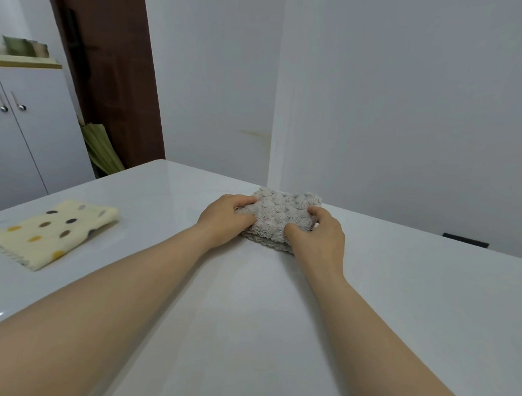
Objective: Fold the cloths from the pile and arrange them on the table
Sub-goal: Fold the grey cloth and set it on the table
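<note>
Grey cloth point(282, 216); cream cloth point(54, 233), brown-yellow dots.

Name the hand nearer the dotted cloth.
Left. The left hand grips the grey cloth on the side facing the dotted cloth; the right hand grips the opposite side.

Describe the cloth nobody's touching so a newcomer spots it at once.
Start at the white table and look to its left side. The spotted cloth lies there, folded flat. It is cream with brown, grey and yellow dots, unlike the fluffy grey cloth gripped by the left hand and right hand.
</note>
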